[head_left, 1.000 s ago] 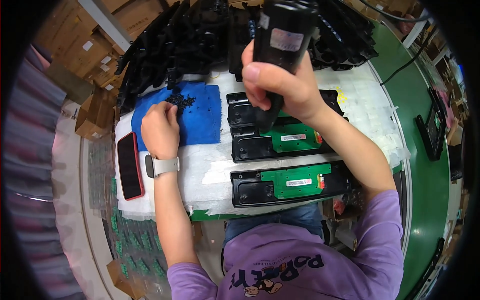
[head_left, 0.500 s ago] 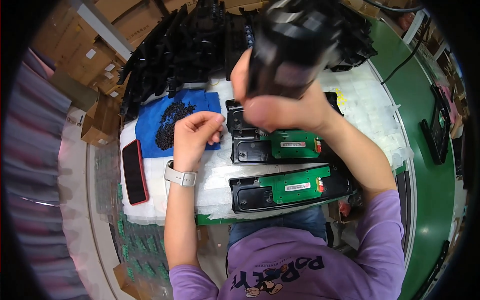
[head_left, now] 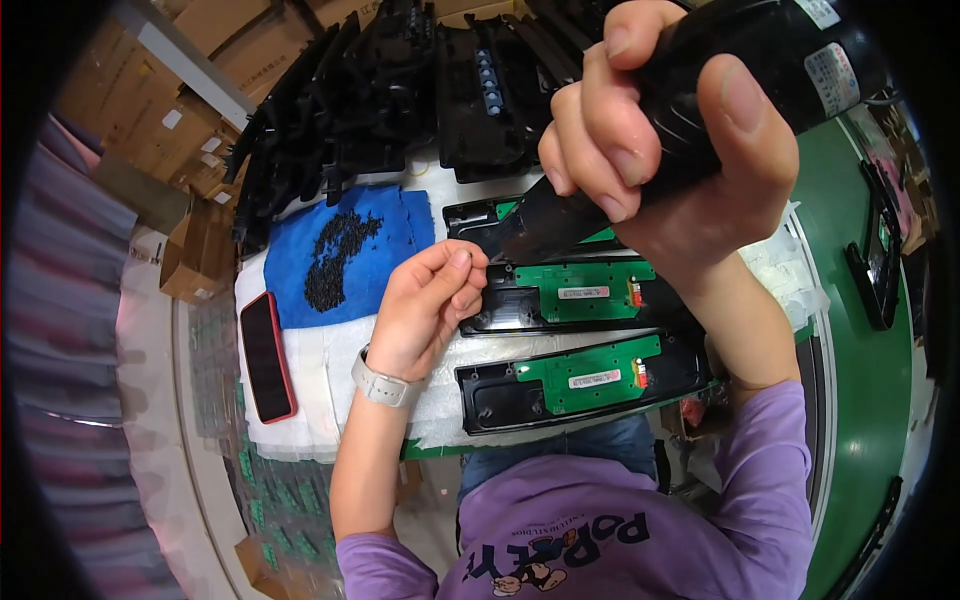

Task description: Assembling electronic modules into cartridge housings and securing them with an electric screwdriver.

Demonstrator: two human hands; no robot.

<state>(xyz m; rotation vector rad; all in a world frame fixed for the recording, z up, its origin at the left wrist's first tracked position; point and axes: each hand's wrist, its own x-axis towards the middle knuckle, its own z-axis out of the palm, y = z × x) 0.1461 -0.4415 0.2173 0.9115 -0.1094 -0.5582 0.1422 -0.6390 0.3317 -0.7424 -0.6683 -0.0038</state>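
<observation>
My right hand [head_left: 710, 215] grips a black powered screwdriver [head_left: 550, 225], tilted so its narrow nose points down and left. The nose ends close to the fingertips of my left hand [head_left: 422, 305]. Thumb and forefinger of that hand are pinched on a tiny dark thing, probably a screw. Beneath them lie black plastic panels with green circuit boards: a middle panel [head_left: 495, 305], a near panel [head_left: 490, 405], and a far panel [head_left: 462, 218] partly covered by the screwdriver. To the left, small black screws [head_left: 330, 265] are heaped on a blue cloth [head_left: 395, 285].
A phone in a red case [head_left: 268, 355] lies left of my left wrist. Several black plastic housings [head_left: 370, 110] are piled along the far side. A green surface [head_left: 860, 390] with another black part [head_left: 872, 260] runs along the right. Cardboard boxes [head_left: 130, 110] stand far left.
My left hand has moved right, away from the blue cloth, toward the screwdriver. The screwdriver has swung from upright to slanting, its nose now by my left fingertips.
</observation>
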